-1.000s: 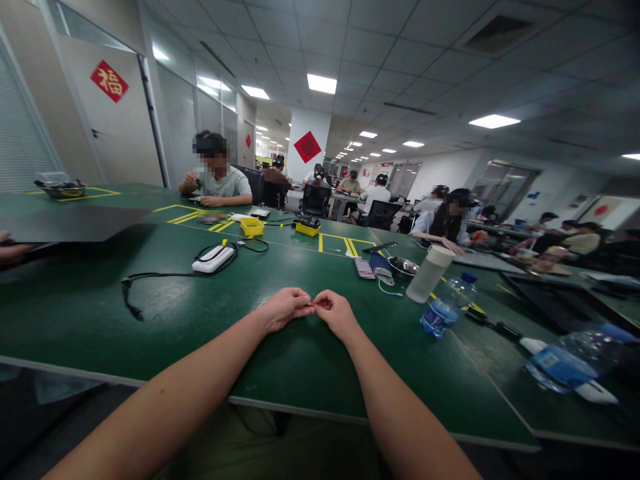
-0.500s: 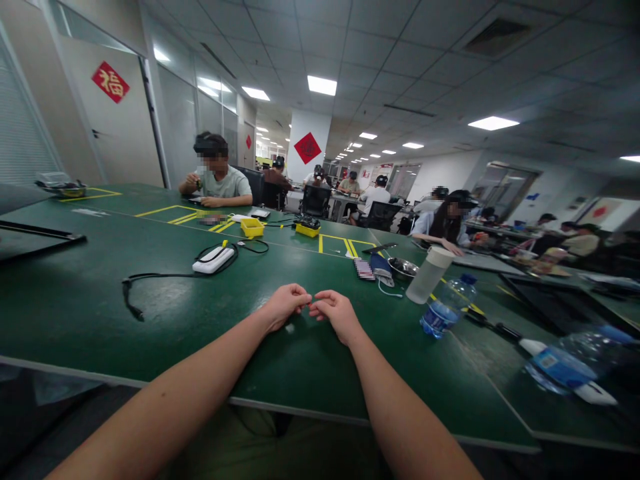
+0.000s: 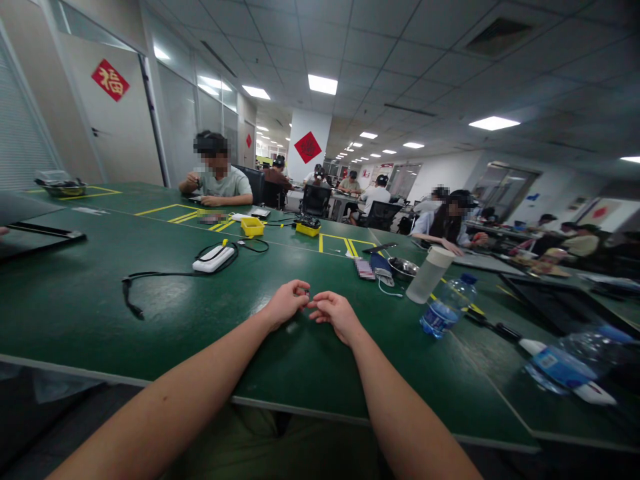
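Observation:
My left hand [image 3: 287,304] is closed in a pinch just above the green table [image 3: 190,340]. A tiny dark piece shows at its fingertips, too small to name. Facing it, my right hand [image 3: 336,316] has its thumb and fingers drawn together, close to the left fingertips. Whatever the right fingers hold, if anything, is hidden. Both forearms reach in over the table's front edge.
Left of my hands lie a white power bank [image 3: 215,259] and a black cable [image 3: 131,300]. To the right stand a frosted bottle [image 3: 430,275] and a water bottle [image 3: 449,305]. Yellow trays [image 3: 252,227] sit farther back. Co-workers [image 3: 220,180] sit around.
My left fingertips have shifted slightly up, and a dark bit now shows at them where a reddish spot was. A grey panel and part of another person's hand have come in at the left edge.

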Demonstrator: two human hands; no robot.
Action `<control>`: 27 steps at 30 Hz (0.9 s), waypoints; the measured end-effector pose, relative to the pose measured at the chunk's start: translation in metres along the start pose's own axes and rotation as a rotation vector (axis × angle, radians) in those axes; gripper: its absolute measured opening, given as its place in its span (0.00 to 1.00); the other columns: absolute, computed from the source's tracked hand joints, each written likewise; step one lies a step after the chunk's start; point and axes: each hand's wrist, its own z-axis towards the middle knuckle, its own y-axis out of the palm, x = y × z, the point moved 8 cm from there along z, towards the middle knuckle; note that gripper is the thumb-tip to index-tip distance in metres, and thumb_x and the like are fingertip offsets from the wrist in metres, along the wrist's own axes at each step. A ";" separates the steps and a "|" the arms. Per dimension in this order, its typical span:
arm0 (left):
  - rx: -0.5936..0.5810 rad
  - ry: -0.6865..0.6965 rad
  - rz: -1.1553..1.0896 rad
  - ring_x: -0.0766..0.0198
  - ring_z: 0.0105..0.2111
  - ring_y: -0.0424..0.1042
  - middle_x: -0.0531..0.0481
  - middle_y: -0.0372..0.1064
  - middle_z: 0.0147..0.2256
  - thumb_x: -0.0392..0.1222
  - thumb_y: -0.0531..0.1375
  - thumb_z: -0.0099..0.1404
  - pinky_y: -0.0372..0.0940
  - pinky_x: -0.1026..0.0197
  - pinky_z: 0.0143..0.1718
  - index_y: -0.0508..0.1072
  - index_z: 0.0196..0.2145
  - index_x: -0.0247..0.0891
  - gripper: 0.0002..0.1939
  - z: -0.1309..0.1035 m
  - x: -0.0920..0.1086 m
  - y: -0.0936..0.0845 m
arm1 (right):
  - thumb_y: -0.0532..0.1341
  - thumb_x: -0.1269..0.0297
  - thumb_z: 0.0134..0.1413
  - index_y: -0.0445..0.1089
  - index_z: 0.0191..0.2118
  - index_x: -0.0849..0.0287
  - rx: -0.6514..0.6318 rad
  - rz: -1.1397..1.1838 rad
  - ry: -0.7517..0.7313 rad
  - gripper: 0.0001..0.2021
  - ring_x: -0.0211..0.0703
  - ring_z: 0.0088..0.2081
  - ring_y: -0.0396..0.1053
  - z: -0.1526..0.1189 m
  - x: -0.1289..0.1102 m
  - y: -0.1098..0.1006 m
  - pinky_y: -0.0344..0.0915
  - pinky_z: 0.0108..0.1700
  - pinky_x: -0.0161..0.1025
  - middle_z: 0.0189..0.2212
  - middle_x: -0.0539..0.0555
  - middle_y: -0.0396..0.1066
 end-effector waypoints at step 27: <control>0.094 0.096 0.738 0.61 0.32 0.66 0.47 0.68 0.30 0.38 0.58 0.56 0.58 0.62 0.36 0.70 0.29 0.38 0.02 0.003 0.002 -0.013 | 0.62 0.66 0.44 0.68 0.36 0.61 -0.049 -0.069 -0.019 0.10 0.35 0.22 0.70 0.001 0.001 0.002 0.62 0.23 0.30 0.31 0.55 0.75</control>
